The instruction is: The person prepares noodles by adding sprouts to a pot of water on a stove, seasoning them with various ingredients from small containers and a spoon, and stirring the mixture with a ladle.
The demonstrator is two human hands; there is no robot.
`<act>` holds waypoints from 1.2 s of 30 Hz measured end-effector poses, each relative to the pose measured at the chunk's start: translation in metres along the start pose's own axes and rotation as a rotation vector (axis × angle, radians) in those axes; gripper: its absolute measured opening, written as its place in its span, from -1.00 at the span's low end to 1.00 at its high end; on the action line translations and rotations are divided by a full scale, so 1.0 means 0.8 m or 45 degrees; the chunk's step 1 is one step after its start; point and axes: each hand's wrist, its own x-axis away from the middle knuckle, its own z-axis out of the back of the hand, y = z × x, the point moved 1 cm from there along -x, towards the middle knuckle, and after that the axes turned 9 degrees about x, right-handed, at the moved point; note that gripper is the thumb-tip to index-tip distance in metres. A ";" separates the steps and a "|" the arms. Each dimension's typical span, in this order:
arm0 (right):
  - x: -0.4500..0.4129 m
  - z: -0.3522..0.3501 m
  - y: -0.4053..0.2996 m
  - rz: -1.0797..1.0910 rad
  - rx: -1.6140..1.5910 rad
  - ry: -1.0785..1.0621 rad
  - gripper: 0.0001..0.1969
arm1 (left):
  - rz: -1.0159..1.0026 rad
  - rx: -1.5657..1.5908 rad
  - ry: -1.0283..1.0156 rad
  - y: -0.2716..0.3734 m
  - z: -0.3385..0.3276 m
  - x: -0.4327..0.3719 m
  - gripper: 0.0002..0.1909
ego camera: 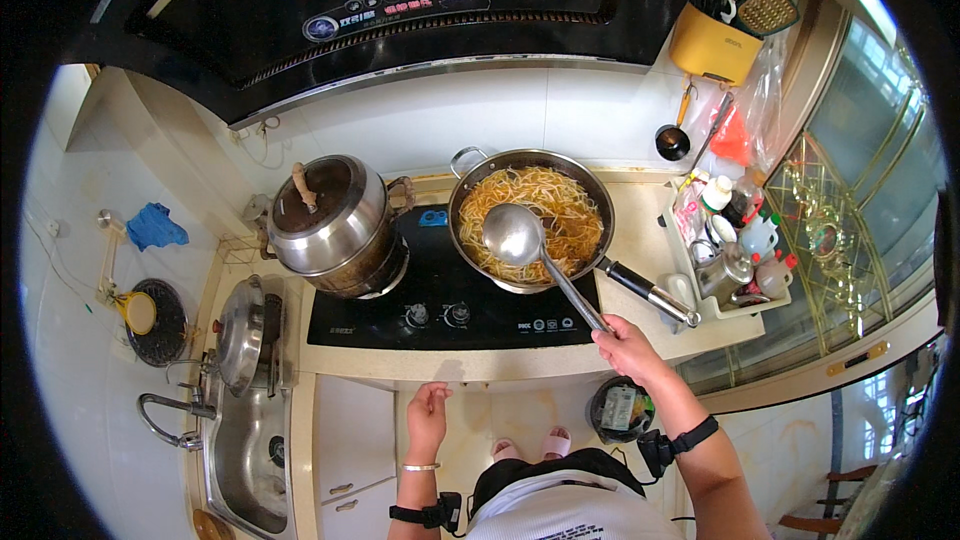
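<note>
My right hand point(628, 349) grips the long handle of a metal ladle point(514, 234), whose round bowl is over the left part of a wok point(609, 199). Shredded food in brownish liquid point(570, 199) fills much of the wok, which stands on the right side of a black gas hob point(450, 337). The wok's black and steel handle point(646, 289) points to the lower right. In front of the counter's edge, my left hand point(430, 403) hangs with its fingers curled, holding nothing that I can see. Left of the wok, a lidded steel pot point(330, 240) stands on the hob.
A white tray point(750, 307) of bottles and containers stands on the counter at right. The sink point(251, 457) and its faucet point(176, 409) lie at left, with a large steel lid point(240, 334) near them. The range hood point(450, 75) hangs above; a bin point(621, 420) stands below.
</note>
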 end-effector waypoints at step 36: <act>-0.012 -0.007 0.008 -0.069 0.034 -0.028 -0.75 | -0.072 -0.014 0.049 -0.006 -0.005 0.007 -0.86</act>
